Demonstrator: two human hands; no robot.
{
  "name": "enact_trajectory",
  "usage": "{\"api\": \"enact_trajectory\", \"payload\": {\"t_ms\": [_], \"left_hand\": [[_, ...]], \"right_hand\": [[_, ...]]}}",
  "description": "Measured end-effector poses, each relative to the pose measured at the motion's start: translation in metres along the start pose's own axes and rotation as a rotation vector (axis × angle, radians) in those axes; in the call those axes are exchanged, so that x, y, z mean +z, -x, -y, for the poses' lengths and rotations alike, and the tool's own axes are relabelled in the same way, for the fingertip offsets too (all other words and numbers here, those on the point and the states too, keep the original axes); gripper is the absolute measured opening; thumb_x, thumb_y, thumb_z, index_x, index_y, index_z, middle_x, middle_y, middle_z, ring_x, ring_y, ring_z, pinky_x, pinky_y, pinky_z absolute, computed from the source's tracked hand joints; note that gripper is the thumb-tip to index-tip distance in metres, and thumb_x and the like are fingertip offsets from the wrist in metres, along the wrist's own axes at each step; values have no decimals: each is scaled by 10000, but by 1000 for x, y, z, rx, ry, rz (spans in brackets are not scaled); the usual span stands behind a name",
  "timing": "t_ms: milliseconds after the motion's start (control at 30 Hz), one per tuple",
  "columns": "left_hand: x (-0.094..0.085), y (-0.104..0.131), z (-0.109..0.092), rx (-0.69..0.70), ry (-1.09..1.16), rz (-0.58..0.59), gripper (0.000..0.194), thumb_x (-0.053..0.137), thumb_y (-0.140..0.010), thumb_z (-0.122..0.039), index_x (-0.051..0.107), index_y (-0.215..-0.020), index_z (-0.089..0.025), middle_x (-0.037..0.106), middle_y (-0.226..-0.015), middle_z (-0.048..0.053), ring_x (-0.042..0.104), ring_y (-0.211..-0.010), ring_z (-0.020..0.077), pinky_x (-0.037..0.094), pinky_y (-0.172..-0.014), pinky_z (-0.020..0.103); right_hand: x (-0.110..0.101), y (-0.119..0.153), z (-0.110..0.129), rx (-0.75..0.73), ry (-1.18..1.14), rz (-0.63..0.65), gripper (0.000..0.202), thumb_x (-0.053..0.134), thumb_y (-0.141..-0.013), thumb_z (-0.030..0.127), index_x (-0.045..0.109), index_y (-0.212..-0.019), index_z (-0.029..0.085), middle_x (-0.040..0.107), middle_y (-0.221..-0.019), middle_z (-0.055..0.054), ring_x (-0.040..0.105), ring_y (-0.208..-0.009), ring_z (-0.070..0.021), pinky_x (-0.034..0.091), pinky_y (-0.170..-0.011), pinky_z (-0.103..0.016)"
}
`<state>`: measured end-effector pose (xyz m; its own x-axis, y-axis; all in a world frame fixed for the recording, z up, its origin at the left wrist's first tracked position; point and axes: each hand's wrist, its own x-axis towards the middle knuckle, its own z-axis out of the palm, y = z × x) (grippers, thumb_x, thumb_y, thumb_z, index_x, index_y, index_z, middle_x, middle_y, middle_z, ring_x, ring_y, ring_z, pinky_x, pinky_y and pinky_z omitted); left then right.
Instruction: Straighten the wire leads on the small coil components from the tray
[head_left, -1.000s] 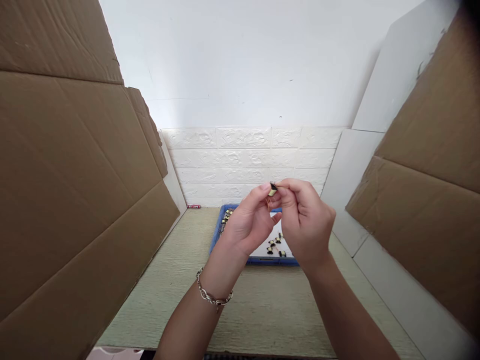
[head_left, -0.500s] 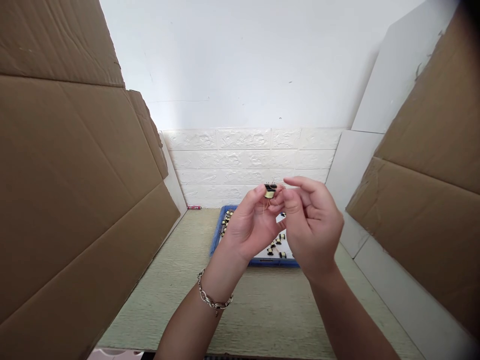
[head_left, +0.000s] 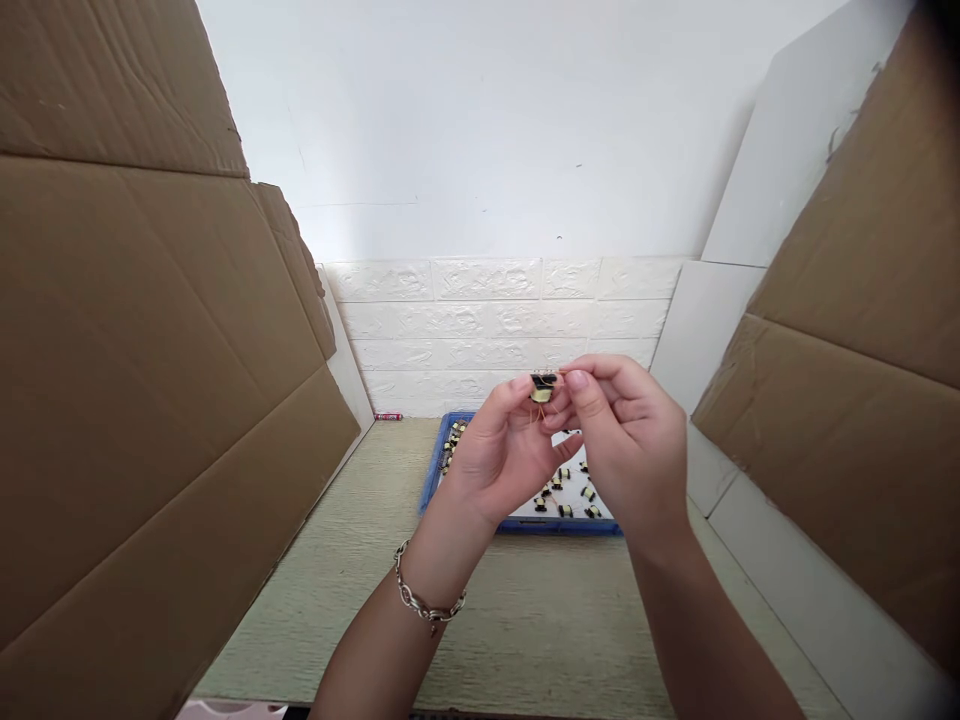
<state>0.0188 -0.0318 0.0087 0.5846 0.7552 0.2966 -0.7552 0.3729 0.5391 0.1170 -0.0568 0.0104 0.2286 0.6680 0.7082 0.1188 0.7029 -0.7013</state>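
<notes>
The left hand (head_left: 499, 455) pinches a small coil component (head_left: 541, 393) between the thumb and the fingertips, with the palm turned up and inward. The component sits at the tip of the left thumb, raised above the tray and just to the left of the right hand (head_left: 634, 440). Its black flange faces up, with a row of short pins along the top edge; its yellow-wrapped body is below the flange. Thin orange leads hang from the underside of the component, in front of the left fingers. The right hand has its thumb and index finger pressed together on a fine wire (head_left: 559, 373), which runs from the flange to these fingertips; the other right fingers are curled behind the thumb. Beyond and below both hands, a blue tray (head_left: 430, 490) rests on the table (head_left: 360, 520). A white board (head_left: 517, 508) lies inside the tray, partly covered by the left hand. Several similar coils (head_left: 565, 511) are scattered on the board, below the gap between the hands. A denser group of coils (head_left: 452, 435) lies to the left of the left hand, along the tray's left side. A chain bracelet (head_left: 431, 610) encircles the left wrist. Farther left of the left hand, a small red cylinder (head_left: 388, 416) lies at the table's back edge. Cardboard panels (head_left: 150, 350) flank both hands, well apart from them.
</notes>
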Motion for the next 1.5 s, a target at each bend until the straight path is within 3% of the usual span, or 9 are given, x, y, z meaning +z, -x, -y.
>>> {"api": "enact_trajectory", "payload": {"t_ms": [533,1100,1500], "left_hand": [[-3,2,-1,17,-120,63,212,736,-590,-306,666,-699,-138,548,-654,-20,472,-630,67,420,-678,227],[-4,4,-3,46,-309,244,220,675,-661,-383,700,-709,-170,529,-698,15,467,-700,116,385,-713,257],[-4,2,-1,95,-282,201,202,675,-672,-350,695,-733,-159,536,-686,10,470,-674,103,385,-662,235]], "right_hand": [[-6,0,5,-17,-63,61,103,545,-824,236,617,-762,199,637,-662,36,600,-584,-55,521,-548,-152],[-10,0,6,13,-195,87,113,567,-810,259,620,-734,194,588,-574,32,560,-526,-78,490,-464,-192],[-10,-2,3,63,-201,110,121,569,-799,256,606,-713,180,561,-549,40,540,-520,-71,482,-477,-192]]}}
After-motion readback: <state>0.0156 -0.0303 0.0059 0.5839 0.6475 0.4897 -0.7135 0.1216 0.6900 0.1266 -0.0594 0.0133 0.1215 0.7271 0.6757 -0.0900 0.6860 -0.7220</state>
